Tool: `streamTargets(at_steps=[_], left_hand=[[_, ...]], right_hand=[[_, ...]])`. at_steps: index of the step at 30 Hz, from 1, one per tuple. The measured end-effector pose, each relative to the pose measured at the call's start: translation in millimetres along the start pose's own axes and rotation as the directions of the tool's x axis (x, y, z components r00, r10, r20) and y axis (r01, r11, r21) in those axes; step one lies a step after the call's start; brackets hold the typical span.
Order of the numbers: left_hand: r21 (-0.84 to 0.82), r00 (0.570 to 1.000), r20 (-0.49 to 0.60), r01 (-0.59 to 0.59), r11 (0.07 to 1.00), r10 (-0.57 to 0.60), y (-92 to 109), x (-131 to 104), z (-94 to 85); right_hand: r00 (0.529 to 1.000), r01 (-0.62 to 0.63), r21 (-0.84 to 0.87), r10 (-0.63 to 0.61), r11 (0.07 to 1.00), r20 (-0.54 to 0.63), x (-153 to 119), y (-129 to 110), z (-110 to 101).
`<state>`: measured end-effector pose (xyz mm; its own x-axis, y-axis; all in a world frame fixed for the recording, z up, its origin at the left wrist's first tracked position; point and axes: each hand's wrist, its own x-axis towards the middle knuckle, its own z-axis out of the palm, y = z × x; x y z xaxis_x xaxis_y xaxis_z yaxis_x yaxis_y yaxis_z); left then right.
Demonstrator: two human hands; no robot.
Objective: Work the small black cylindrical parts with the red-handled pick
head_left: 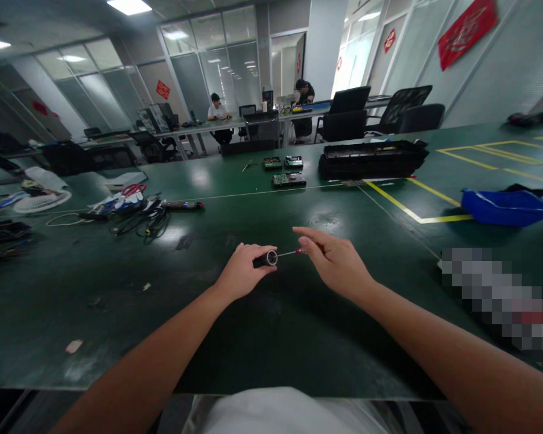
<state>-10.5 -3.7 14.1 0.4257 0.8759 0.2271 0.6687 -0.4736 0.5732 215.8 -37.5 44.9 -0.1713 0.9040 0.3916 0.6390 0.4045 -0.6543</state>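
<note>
My left hand (244, 269) is closed around a short black tube (260, 261) that looks like a flashlight body. Its round, silver-rimmed end (271, 258) faces right and toward me; what is inside it is too small to make out. My right hand (337, 259) grips a thin screwdriver (300, 251) by its red handle, most of which the fingers hide. The metal shaft (287, 253) points left, and its tip is at the tube's rimmed end. Both hands are just above the green table (271, 337).
Several circuit-board drives (288, 179) and a long black plastic unit (373, 160) lie farther back. Tangled cables (147, 217) and a pen-like tool (183, 205) are at left. On the right are a blue tray (509, 207) and a blurred-out object (498, 295). Two people sit far behind.
</note>
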Motion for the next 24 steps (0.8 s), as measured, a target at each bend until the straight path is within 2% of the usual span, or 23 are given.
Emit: streamTargets(at_steps=[6, 9, 11, 17, 24], left_hand=[[0.018, 1.000, -0.006, 0.014, 1.000, -0.014, -0.8, 0.3, -1.4], [0.015, 1.000, -0.006, 0.017, 1.000, -0.017, -1.1, 0.6, -1.8], [0.008, 1.000, -0.002, 0.017, 1.000, -0.017, -1.1, 0.6, -1.6], [-0.020, 1.000, 0.003, -0.011, 1.000, 0.011, -2.3, -0.5, 0.0], [-0.017, 1.000, 0.001, 0.002, 1.000, -0.002, -2.7, -0.3, -0.5]], right_hand=[[0.995, 0.063, -0.012, -0.061, 0.998, 0.078, -1.0, -0.4, -1.2], [0.991, 0.106, -0.014, -0.105, 0.994, 0.081, -0.8, -1.0, -2.0], [0.992, 0.100, -0.012, -0.098, 0.995, 0.077, -0.6, -1.7, -2.3], [0.998, -0.027, -0.015, 0.028, 1.000, 0.060, 0.6, -2.4, -2.3], [0.992, 0.064, 0.017, -0.065, 0.998, 0.105, -2.6, -3.8, -2.8]])
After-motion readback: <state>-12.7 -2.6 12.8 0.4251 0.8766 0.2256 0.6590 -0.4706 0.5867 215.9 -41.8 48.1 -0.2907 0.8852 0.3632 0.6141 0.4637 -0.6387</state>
